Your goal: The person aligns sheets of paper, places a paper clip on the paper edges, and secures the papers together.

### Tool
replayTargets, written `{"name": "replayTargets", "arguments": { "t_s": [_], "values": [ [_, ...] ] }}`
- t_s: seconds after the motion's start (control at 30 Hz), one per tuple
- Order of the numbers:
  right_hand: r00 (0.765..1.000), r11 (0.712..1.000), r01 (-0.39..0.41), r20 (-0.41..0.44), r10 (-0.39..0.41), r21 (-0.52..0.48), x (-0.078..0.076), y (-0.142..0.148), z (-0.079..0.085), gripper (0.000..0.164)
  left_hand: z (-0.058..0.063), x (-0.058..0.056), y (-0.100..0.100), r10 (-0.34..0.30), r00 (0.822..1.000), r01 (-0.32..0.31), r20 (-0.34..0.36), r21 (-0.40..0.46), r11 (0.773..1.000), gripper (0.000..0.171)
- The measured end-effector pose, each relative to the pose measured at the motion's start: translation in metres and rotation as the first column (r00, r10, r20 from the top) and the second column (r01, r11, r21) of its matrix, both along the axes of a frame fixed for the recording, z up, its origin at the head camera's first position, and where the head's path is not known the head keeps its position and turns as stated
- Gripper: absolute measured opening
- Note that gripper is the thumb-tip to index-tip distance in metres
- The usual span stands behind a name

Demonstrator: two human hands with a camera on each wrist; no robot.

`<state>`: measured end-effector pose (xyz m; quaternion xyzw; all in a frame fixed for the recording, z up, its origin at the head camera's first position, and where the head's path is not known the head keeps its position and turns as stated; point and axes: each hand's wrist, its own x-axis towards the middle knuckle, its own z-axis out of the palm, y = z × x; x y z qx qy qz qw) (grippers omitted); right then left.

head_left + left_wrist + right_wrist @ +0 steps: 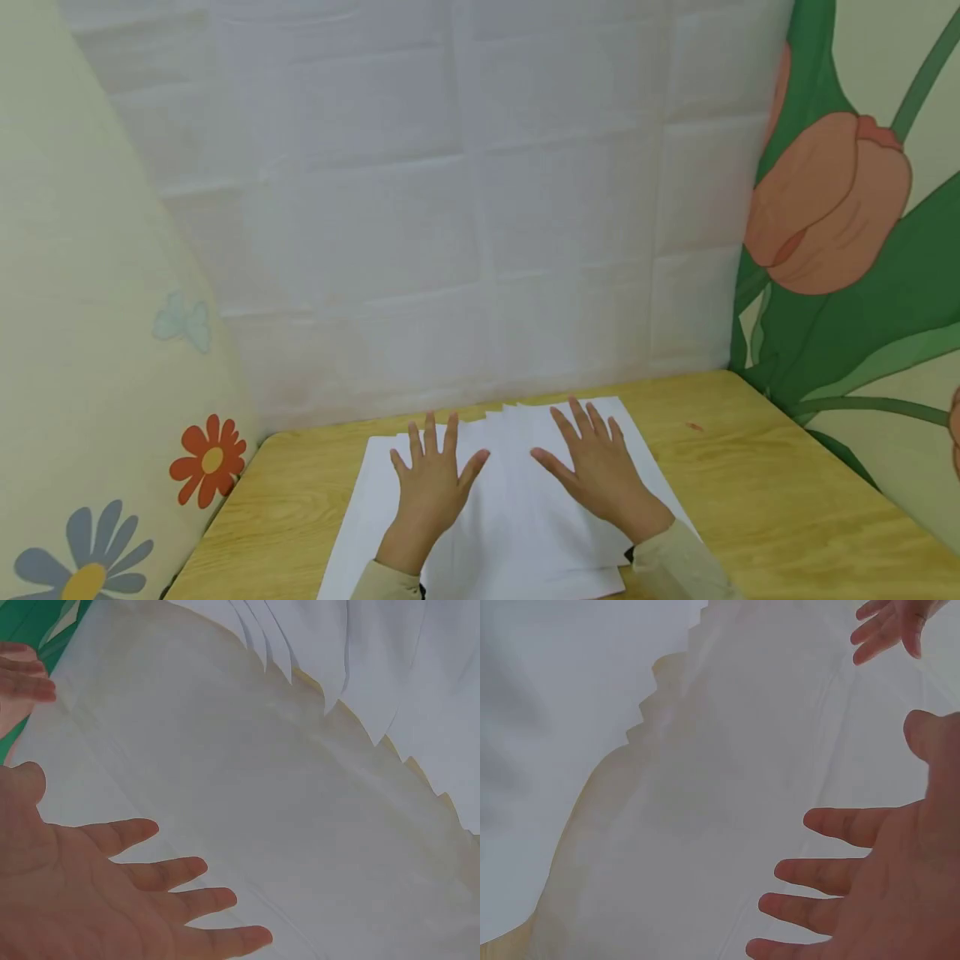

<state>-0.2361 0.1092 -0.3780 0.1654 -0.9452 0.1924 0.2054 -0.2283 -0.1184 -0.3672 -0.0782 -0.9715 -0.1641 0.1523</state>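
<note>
Head view: loose white paper sheets (510, 521) lie overlapping in a fan on the wood-grain table (750, 475), their far edges running in uneven steps. Left hand (431, 492) and right hand (603, 479) are over them, fingers spread apart, nothing pinched by either; both wrist views show fingertips clear of the paper, so I judge the 2 hands to be hovering. I'd expect each sheet to be light and limp, apt to slide over its neighbour and to crease at a corner if pinched hard; gathered together, they should feel stiffer and heavier. Best hold, to my eye: the 2 outer sides, palms pressing gently inward, thumbs on top. Stepped edges give fingertips a lip, but tugging there could drag single sheets loose; too much squeeze could buckle the middle.
</note>
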Motion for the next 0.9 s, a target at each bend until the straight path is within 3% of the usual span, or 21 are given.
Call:
{"name": "replayTargets", "arguments": {
  "t_s": [0.4, 0.9],
  "values": [
    [0.999, 1.0, 0.006, 0.043, -0.005, -0.022, -0.002, 0.003, -0.001, 0.064, -0.004, -0.003, -0.006, 0.029, 1.0, -0.029, 0.011, 0.012, 1.0, 0.071],
    [1.0, 0.999, 0.027, -0.009, -0.027, -0.039, -0.008, 0.007, -0.006, 0.058, -0.006, -0.003, -0.015, 0.097, 0.995, -0.096, -0.006, 0.047, 0.994, 0.064]
  ]
}}
